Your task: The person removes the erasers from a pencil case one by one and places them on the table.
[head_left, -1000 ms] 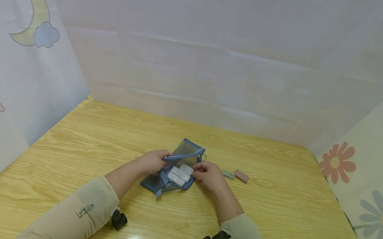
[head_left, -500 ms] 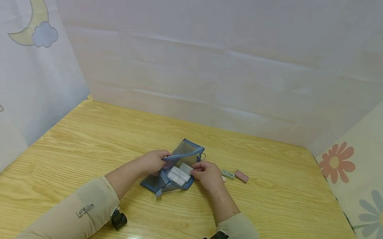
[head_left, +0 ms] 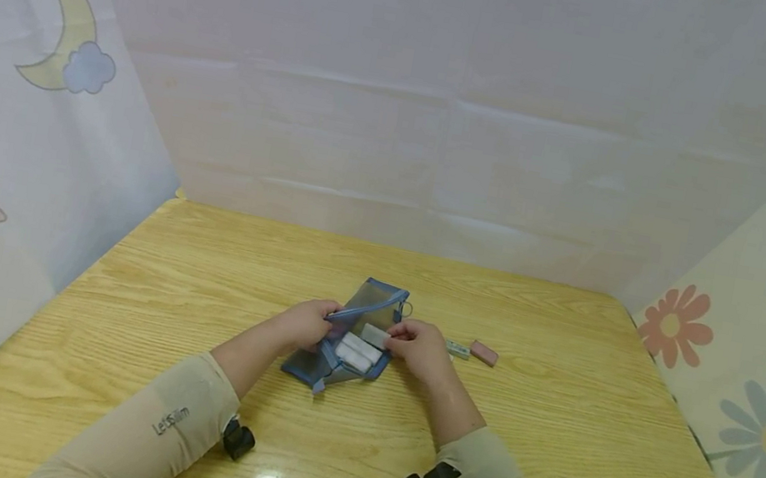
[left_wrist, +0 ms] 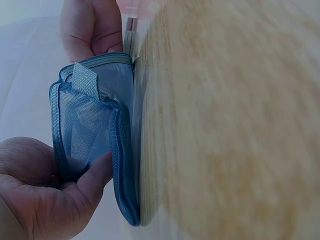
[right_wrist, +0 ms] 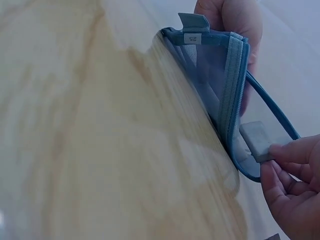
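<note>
A blue mesh zip pouch (head_left: pixel 377 295) lies on the table with its zipped mouth spread wide. My left hand (head_left: pixel 308 324) grips the pouch's edge, thumb on the mesh in the left wrist view. At the mouth, my right hand (head_left: pixel 419 351) pinches a small grey block (right_wrist: pixel 256 140), which looks like an eraser, between thumb and fingers. In the head view this grey block lies just above several white blocks (head_left: pixel 358 351) inside the pouch. Part of the pouch's inside is hidden by its folded mesh.
Right of my right hand, a green-and-white eraser (head_left: pixel 458 350) and a pink eraser (head_left: pixel 483 352) lie on the wooden table (head_left: pixel 585 442). A small pale piece beside them is partly hidden by the hand. Printed cloth walls (head_left: pixel 398 148) stand around the table.
The grey block in my right hand has turned flatter and shifted slightly within the pouch's mouth. My right hand moved a little; the left hand and pouch stay almost still.
</note>
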Tool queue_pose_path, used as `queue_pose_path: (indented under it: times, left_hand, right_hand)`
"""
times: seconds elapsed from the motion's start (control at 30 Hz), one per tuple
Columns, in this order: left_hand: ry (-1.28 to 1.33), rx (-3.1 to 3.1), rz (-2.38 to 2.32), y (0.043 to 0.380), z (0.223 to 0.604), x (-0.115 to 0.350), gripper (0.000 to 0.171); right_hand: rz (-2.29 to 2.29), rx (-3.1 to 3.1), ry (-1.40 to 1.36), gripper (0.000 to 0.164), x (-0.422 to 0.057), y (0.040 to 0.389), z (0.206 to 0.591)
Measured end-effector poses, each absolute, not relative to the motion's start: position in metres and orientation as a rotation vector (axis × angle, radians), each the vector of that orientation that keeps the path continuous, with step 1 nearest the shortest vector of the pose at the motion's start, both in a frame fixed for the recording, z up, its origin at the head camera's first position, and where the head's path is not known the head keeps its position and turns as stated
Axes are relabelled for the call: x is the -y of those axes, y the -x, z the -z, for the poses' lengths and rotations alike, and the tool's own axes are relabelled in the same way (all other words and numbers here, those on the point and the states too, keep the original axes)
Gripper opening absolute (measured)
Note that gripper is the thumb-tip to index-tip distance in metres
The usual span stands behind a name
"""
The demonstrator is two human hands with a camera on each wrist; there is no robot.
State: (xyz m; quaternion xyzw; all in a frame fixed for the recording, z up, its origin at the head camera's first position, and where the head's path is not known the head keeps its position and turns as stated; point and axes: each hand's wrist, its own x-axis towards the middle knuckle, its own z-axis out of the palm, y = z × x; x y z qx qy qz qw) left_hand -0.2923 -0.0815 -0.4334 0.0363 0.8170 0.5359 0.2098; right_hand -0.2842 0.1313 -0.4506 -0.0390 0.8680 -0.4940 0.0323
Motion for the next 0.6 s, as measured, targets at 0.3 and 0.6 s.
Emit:
queue_pose_path:
  times: [0.3, 0.6]
  left_hand:
    - [-0.104, -2.264, -1.495, 0.292, 0.433, 0.082, 0.039]
    - [-0.103, -2.266, -1.49, 0.293, 0.433, 0.081, 0.039]
  right_hand:
    - [1.586, -2.577, 0.132, 0.009, -0.142, 0.285, 0.445]
    - [1.529, -2.57, 0.074, 0.01, -0.166, 0.284, 0.436]
